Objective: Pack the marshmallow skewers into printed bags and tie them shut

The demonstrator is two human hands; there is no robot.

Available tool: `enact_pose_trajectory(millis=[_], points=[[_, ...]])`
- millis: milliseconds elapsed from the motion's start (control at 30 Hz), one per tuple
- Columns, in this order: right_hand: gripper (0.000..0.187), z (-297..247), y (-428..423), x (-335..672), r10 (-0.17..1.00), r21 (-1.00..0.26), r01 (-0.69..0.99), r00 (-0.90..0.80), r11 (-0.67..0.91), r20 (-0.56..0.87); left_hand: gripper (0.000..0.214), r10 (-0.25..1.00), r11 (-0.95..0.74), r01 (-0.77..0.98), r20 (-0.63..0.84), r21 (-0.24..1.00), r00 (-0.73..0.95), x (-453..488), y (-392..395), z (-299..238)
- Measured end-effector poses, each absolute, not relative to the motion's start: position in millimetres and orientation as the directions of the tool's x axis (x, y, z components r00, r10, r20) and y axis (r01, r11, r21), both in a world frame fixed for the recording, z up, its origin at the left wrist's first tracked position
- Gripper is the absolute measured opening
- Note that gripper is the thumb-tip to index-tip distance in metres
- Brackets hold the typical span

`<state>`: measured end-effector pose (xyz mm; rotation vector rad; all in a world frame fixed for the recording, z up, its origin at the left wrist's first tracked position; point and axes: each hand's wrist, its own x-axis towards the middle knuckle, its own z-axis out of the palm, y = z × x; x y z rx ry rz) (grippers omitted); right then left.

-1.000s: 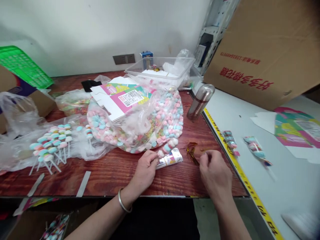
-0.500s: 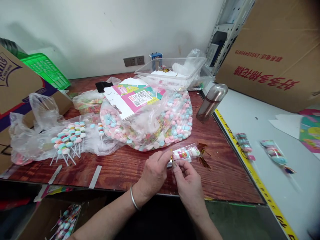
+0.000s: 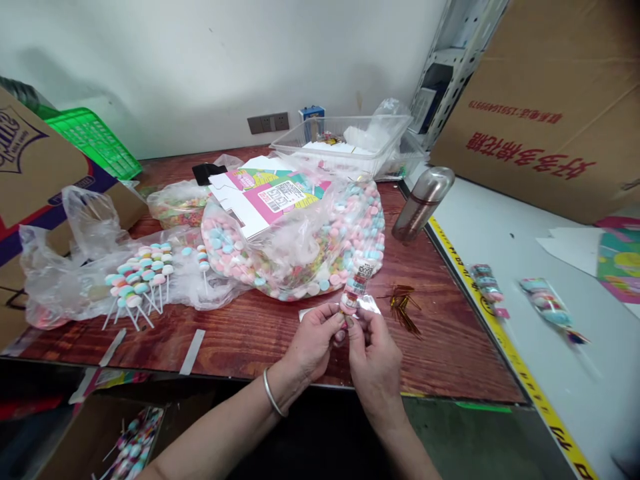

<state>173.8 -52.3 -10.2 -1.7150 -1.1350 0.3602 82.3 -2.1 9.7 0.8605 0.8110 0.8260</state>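
My left hand (image 3: 315,337) and my right hand (image 3: 373,347) meet over the front of the wooden table (image 3: 240,340). Together they pinch the lower end of a small clear bag holding a candy skewer (image 3: 357,283), which stands nearly upright between them. A silver bracelet sits on my left wrist. Just right of my hands lies a little heap of gold twist ties (image 3: 403,303). Behind the skewer bag lies a big clear bag of pastel candies (image 3: 305,240).
Unwrapped candy skewers (image 3: 137,283) lie on plastic at the left. A steel flask (image 3: 423,203) stands at the table's right edge. Two wrapped skewers (image 3: 517,293) rest on the white table, a clear tub (image 3: 340,143) at the back, cardboard boxes on both sides.
My right hand left the gold ties and joined my left hand at the skewer bag. The bag has turned from lying flat to standing nearly upright. The camera shifted left.
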Motion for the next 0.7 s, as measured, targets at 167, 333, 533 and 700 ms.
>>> enact_pose_trajectory(millis=[167,333,533,700], points=[[0.033,-11,-55,186,0.834,-0.675,0.736,0.397,-0.04,0.383,0.024,0.83,-0.416,0.293,0.228,0.861,0.509,68,0,8],[0.032,-11,-55,184,0.853,-0.684,0.729,0.357,0.0,0.381,0.028,0.761,-0.63,0.555,0.292,0.543,0.579,65,-3,5],[0.028,-11,-55,179,0.867,-0.745,0.666,0.349,0.037,0.355,0.024,0.886,-0.335,0.387,0.149,0.859,0.439,74,-4,10],[0.025,-7,-58,181,0.876,-0.861,0.508,0.423,-0.016,0.233,0.027,0.925,-0.073,0.176,0.001,0.982,0.38,76,-1,14]])
